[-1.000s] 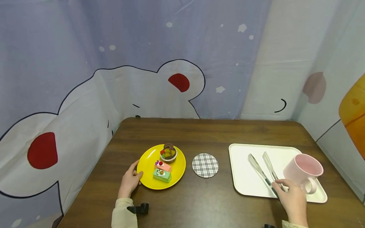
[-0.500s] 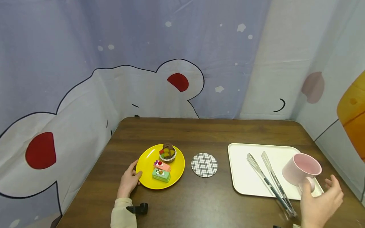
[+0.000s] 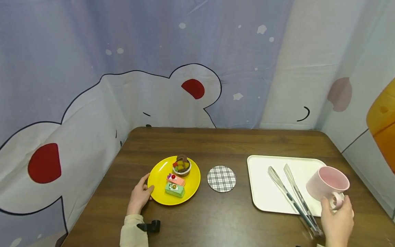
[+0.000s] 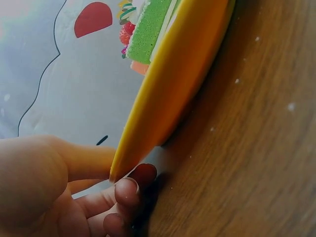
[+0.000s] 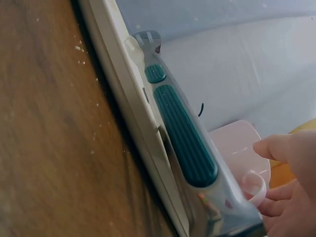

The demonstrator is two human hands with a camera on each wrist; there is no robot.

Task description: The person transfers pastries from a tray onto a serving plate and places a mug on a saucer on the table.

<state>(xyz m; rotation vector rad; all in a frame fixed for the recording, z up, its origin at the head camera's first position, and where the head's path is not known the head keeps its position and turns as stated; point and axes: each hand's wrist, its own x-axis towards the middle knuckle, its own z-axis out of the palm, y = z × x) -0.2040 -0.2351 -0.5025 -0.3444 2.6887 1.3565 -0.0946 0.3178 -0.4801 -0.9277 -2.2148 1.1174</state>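
My left hand (image 3: 140,195) pinches the left rim of a yellow plate (image 3: 188,195); its thumb (image 4: 91,160) lies over the rim, fingers beneath. On the plate are a green cake slice (image 3: 175,190), a pink cake slice (image 3: 176,180) and a fruit-topped chocolate cupcake (image 3: 182,166). My right hand (image 3: 337,219) is at the handle of a pink mug (image 3: 324,185), thumb and fingers spread on either side of the handle (image 5: 254,190). The mug stands on the right of a white tray (image 3: 262,185). Beside it lie metal tongs (image 3: 293,199) with teal grips, their joined end past the tray's front edge.
A round checked coaster (image 3: 221,179) lies between plate and tray. The brown wooden table (image 3: 216,223) meets a printed curtain (image 3: 240,85) behind and at the sides.
My right hand has let go of the tongs, which now lie across the tray's front edge. It has moved right to the mug's handle. The left hand has stayed on the plate.
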